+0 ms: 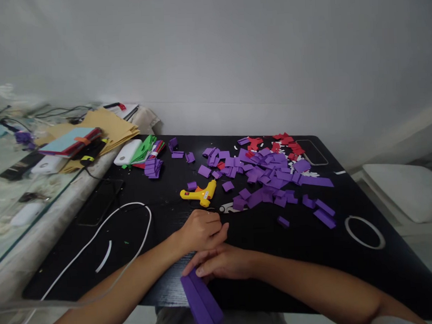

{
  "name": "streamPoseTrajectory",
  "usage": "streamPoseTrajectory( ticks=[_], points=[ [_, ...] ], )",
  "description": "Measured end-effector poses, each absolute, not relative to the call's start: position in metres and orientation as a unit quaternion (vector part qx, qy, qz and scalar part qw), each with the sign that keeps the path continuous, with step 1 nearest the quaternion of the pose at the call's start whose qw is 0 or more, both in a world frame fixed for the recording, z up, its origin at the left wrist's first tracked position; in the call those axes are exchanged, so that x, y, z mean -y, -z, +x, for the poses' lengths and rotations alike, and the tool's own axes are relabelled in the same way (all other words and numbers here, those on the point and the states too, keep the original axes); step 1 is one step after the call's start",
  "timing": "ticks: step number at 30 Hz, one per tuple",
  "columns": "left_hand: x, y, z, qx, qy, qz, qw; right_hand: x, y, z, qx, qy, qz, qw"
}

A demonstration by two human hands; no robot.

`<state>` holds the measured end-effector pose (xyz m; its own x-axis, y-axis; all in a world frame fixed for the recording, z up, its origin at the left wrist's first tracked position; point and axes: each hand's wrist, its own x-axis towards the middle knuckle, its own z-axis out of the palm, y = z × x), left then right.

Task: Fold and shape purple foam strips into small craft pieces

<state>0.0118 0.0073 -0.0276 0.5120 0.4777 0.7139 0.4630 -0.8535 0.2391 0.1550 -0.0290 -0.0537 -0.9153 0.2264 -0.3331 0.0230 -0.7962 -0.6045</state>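
A folded purple strip (201,303), which looks like foam sheet or stiff paper, hangs past the table's front edge. My right hand (225,263) pinches its upper end between thumb and fingers. Just above it, my left hand (203,231) rests low over the table with its fingers curled in. Whatever those fingers hold, if anything, is hidden. Beyond the left hand lies a yellow glue gun (199,194). A pair of scissors (227,208) sits beside it, partly covered by purple pieces (264,172).
Red pieces (286,142) lie at the back right, near a tape ring (365,233). A white cable (147,217) loops across the left side, by a dark phone (100,203). Green sheets (144,151) and envelopes (117,130) stand back left. A white chair (410,189) is at right.
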Motion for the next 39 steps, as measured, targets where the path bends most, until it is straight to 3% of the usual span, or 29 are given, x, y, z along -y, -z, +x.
streamPoseTrajectory(
  ticks=[5,13,22,27,32,39],
  points=[
    [-0.018,0.022,-0.005,-0.319,-0.426,0.847,-0.012,0.028,0.053,0.154,0.315,-0.926,-0.203,0.041],
    [-0.048,0.026,-0.027,-0.492,-0.336,0.802,0.042,0.026,0.051,0.152,0.308,-0.931,-0.195,0.021],
    [-0.039,0.028,-0.019,-0.421,-0.398,0.815,0.020,0.028,0.050,0.150,0.312,-0.929,-0.194,0.034],
    [-0.023,0.018,-0.007,-0.399,-0.443,0.799,0.078,0.026,0.042,0.169,0.368,-0.886,-0.256,0.119],
    [0.002,0.006,0.004,-0.412,-0.455,0.760,0.215,0.016,0.035,0.210,0.463,-0.796,-0.324,0.219],
    [0.013,0.022,0.012,-0.486,-0.461,0.656,0.348,0.007,0.039,0.231,0.517,-0.681,-0.388,0.346]
  ],
)
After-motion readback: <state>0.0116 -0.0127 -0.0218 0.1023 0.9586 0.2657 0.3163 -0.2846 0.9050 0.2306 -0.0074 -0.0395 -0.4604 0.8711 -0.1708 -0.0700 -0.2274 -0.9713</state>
